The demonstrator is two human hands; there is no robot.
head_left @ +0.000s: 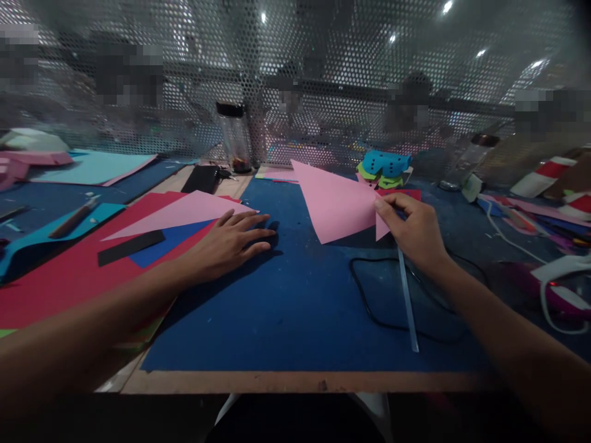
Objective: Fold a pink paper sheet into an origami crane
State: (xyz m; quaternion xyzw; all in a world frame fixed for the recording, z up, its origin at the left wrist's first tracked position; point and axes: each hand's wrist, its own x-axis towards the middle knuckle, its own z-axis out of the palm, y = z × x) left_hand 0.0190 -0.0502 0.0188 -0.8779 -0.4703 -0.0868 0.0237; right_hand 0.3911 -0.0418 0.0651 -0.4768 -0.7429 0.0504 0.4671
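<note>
Over the left of the blue mat (281, 326), the left hand (228, 245) is palm-down, fingers loosely spread, gripping nothing; slightly farther, at right, the right hand (413, 227) pinches the right corner of a pink sheet (339, 206), raised mid-mat; light pressure should avoid creases.

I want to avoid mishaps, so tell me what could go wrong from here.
The pink sheet, pinched near one edge by the right hand, might bend or slip. The black cable, looped near that hand, could snag. The left hand might nudge the pink triangle beside it.
</note>
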